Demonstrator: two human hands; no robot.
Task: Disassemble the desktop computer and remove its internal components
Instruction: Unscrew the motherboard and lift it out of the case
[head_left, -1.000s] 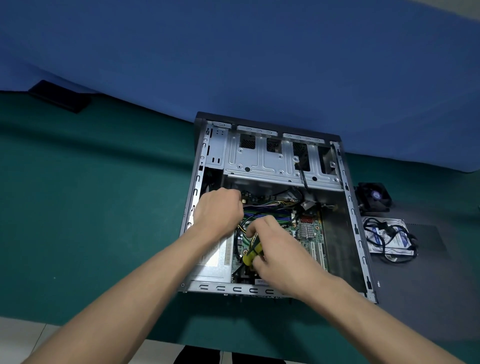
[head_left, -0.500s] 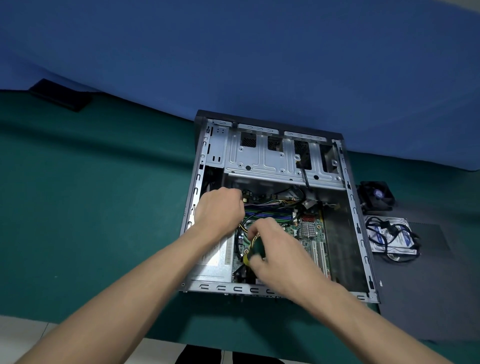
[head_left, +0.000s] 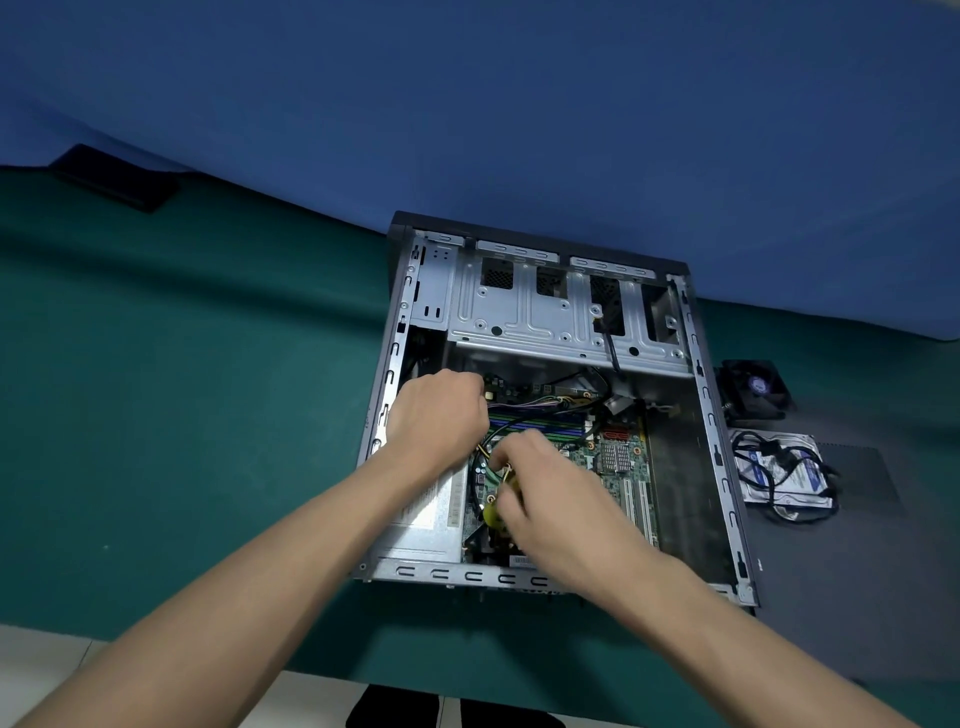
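Computer case (head_left: 550, 322) lain open at table's (head_left: 182, 389) far edge, motherboard (head_left: 618, 462) exposed | right hand (head_left: 561, 499) closed around yellow-handled tool (head_left: 494, 512), tip hidden | left hand (head_left: 436, 415) fisted, contents undeterminable.

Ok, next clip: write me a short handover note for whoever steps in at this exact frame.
Left hand: fist inside the open computer case, beside the cables; what it grips is hidden.
Right hand: closed on a yellow-handled tool over the motherboard.
Done: side cover off; fan and hard drive with its cable lie on the mat to the right of the case.
Left: motherboard, power supply and wiring are still inside.
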